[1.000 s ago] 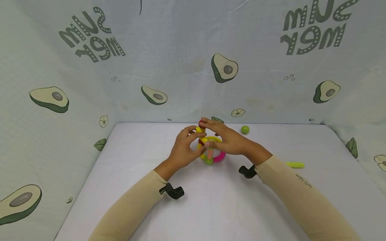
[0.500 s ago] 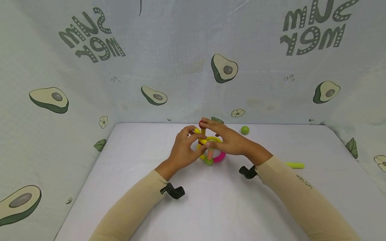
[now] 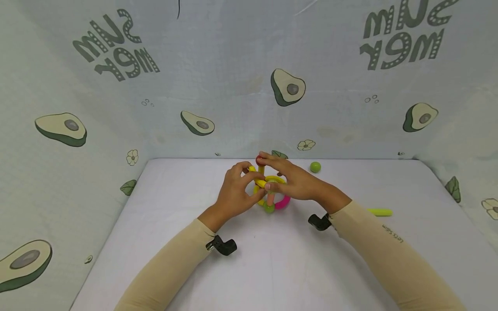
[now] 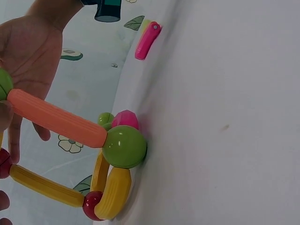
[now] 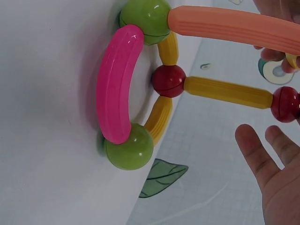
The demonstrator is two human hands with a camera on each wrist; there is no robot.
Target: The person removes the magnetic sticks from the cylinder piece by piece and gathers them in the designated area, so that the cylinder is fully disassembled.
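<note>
In the head view, the left hand (image 3: 235, 188) pinches a short yellow stick (image 3: 260, 182) between thumb and finger, aslant above a ring-shaped toy frame (image 3: 282, 202) on the white table (image 3: 249, 268). The right hand (image 3: 299, 181) is spread, grasping nothing: its index finger rests on an upper red ball (image 3: 259, 160), its thumb at the stick's nearer end. A loose green ball (image 3: 315, 167) lies behind it, and a lime stick (image 3: 381, 212) is partly hidden by the right sleeve (image 3: 389, 246).

From the left wrist, a coral stick (image 4: 58, 119) links a lower green ball (image 4: 125, 146) to an upper green ball (image 4: 4, 83), which the right thumb touches. A separate pink piece (image 4: 148, 41) lies well apart.

From the right wrist, a curved pink stick (image 5: 112, 89) joins two green balls at the base; a longer yellow stick (image 5: 228, 92) rises between two red balls, with right fingers extended near the upper one
</note>
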